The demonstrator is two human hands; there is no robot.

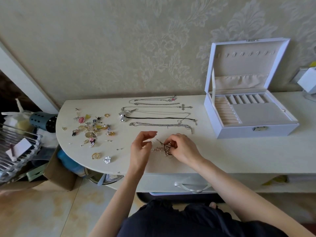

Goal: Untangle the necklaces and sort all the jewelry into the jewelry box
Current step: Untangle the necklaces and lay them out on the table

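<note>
Dark clothing (188, 219) is filling the bottom edge, with bare forearms reaching up from it to the counter (239, 156). Left hand (142, 147) is hovering just over the counter, its fingers (150, 133) curling, thumb and forefinger pinching what looks like a thin strand end. Right hand (182, 148) is gripping the tangle (161, 149), curling round a black cord loop knotted with pearly beads. The tangle is lying on the counter between both hands. Behind them several necklaces (159, 113) are lying stretched out in separate rows, so most of the untangling is looking done. Small jewelry pile (94, 129) is sitting loose at the counter's left end, with a gold ring (95, 155) and snowflake brooch (107, 159) nearer the edge. Jewelry box (248, 115) is standing open at right, well apart from the hands, its compartments looking bare as far as visible. Judging from this, one knot is being worked and sorting is not yet started, with every piece left to go in.
</note>
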